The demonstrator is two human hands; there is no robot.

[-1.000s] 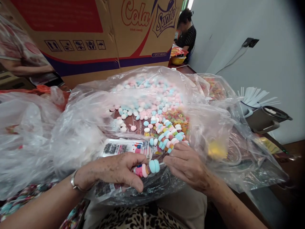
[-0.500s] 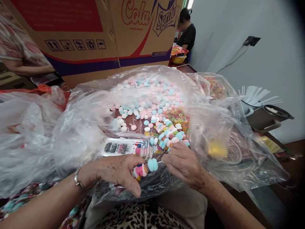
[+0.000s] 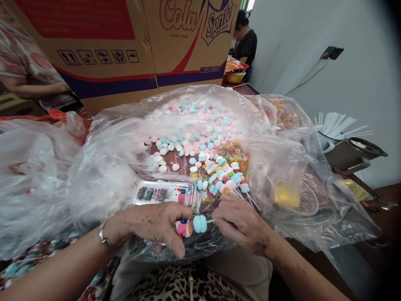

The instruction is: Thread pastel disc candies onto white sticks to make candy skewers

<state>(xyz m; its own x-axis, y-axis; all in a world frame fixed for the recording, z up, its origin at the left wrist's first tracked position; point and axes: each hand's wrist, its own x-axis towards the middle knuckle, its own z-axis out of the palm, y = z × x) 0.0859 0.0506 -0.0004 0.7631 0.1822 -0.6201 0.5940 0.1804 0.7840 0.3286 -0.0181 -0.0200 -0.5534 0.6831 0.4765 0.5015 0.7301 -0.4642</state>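
Note:
My left hand point(image 3: 153, 223) is closed around a small printed wrapper point(image 3: 183, 228), pink and colourful at its mouth. From that mouth sticks out a marshmallow skewer point(image 3: 199, 224), its light-blue end showing; the rest is inside the wrapper or behind my fingers. My right hand point(image 3: 239, 221) pinches the skewer's thin white stick, just right of the blue piece. Beyond my hands lie finished-looking marshmallow skewers point(image 3: 224, 175) in pink, white and blue, their sticks pointing toward me. A stack of flat printed wrappers point(image 3: 166, 193) rests beyond my left hand.
Loose marshmallows point(image 3: 194, 125) and ring gummies point(image 3: 234, 154) spread over clear plastic sheeting point(image 3: 103, 167). A big cardboard box point(image 3: 140, 62) stands behind. At right are a dark jug point(image 3: 351, 152) and white sticks point(image 3: 338, 125). Another person point(image 3: 28, 71) is at left, another point(image 3: 246, 44) farther back.
My right hand has moved slightly down, lining the skewer up more level with the wrapper. The sticks of the lying skewers now show beyond it. The left hand has hardly moved.

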